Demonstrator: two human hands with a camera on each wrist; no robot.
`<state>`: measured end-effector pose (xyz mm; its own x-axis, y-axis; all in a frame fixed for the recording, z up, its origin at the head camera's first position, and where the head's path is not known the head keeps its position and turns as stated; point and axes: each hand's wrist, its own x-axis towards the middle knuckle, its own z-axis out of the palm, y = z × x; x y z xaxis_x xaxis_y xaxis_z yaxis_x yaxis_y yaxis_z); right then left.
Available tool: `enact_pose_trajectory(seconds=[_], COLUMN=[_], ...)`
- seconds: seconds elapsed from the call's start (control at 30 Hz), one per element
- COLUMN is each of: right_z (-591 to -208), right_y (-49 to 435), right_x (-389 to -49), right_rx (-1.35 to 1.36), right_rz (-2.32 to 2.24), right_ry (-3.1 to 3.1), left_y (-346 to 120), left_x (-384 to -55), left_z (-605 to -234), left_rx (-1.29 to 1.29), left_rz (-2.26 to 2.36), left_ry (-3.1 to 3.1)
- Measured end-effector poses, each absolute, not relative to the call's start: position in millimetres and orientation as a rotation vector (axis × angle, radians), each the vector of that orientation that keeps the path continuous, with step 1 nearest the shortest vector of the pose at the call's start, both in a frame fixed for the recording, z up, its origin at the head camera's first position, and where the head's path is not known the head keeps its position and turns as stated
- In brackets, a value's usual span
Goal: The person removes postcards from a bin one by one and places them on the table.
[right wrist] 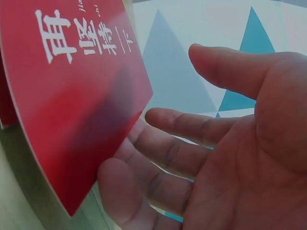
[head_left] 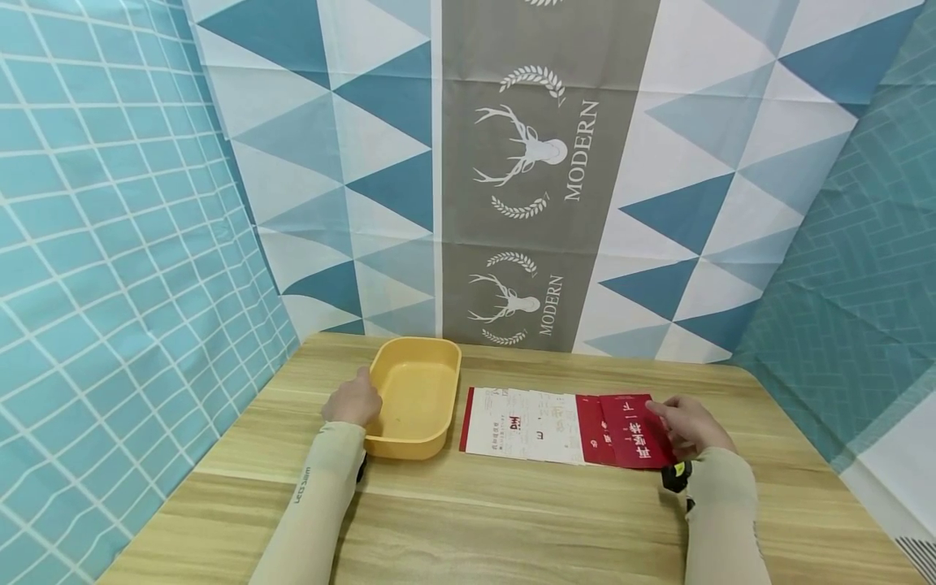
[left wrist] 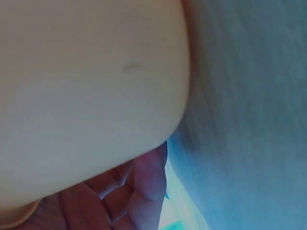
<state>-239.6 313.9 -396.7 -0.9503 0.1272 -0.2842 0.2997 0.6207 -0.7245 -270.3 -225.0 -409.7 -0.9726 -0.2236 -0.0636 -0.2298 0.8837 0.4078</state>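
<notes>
At the left rim of a yellow plastic tub [head_left: 405, 449], my left hand [head_left: 353, 400] grips with curled fingers. In the left wrist view the tub's wall [left wrist: 91, 96] fills much of the picture and partly covers the fingers [left wrist: 149, 175]. A red card [head_left: 634, 431] with white characters ends an overlapping row of cards on the right. My right hand [head_left: 691, 424] is at its right edge. The right wrist view shows extended fingers [right wrist: 168, 153] against that edge, with the thumb [right wrist: 230, 67] held apart from the card.
White printed cards [head_left: 504, 426] overlap to the left of the red ones, between the tub and my right hand. All lie on a wood-grain table [head_left: 512, 520]. A patterned cloth [head_left: 387, 179] hangs behind the table, with blue tiled sheeting [head_left: 95, 203] at the left.
</notes>
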Motion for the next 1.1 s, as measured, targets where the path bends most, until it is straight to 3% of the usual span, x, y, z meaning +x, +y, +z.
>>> enact_pose_trajectory(seconds=[1.1], right_z=[-387], right_y=[312], right_x=[-234], right_rx=[0.312], right_rz=[-1.155], right_ry=[2.658], left_y=[-224], left_x=[-270], left_z=[-408], left_rx=[-0.357], left_rz=[0.661], left_ry=[3.043])
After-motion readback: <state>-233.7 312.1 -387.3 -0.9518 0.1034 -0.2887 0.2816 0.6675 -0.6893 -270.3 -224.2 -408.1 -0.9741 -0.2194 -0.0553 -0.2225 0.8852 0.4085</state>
